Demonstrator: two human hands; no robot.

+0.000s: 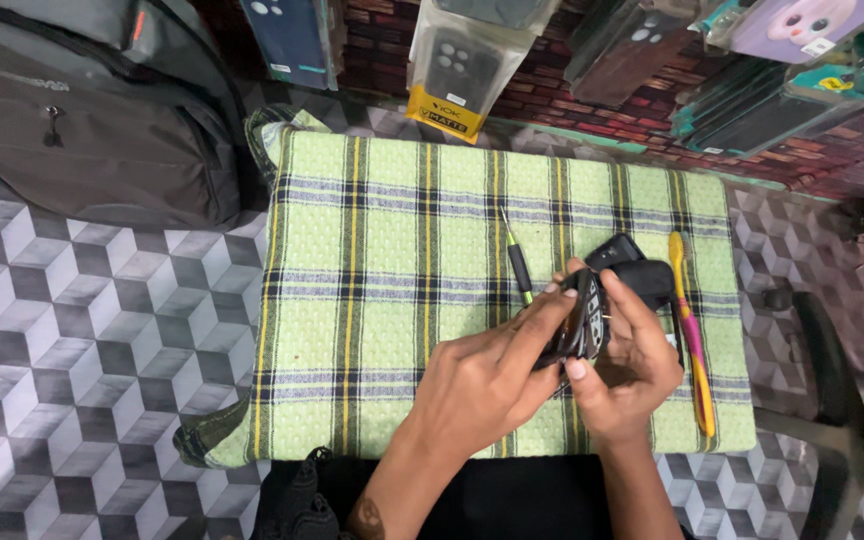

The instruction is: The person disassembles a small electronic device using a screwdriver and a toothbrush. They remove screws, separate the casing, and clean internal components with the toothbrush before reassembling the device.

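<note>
While a grey backpack (102,110) lies at the far left on the cube-patterned floor (82,330), the work itself sits over a green plaid cloth (382,300) spread in the middle. A thin screwdriver (518,265) with a dark grip rests on that cloth, untouched, just left of the hands. The left hand (487,375) reaches across, its fingers closed on the near edge of a small black phone (584,325), which is held tilted on edge above the cloth. The right hand (632,365) is wrapped around the phone from the other side, thumb pressing on its face.

The phone looks partly opened: pale inner parts show along the gap between its dark shells, though I cannot tell how far they have separated. A black piece (632,270), perhaps a cover, lies just beyond it. By my judgement the dismantling is under way but unfinished. Further right lies a yellow-and-pink toothbrush (692,340), and packaged phone cases (457,60) hang against the brick wall behind.
</note>
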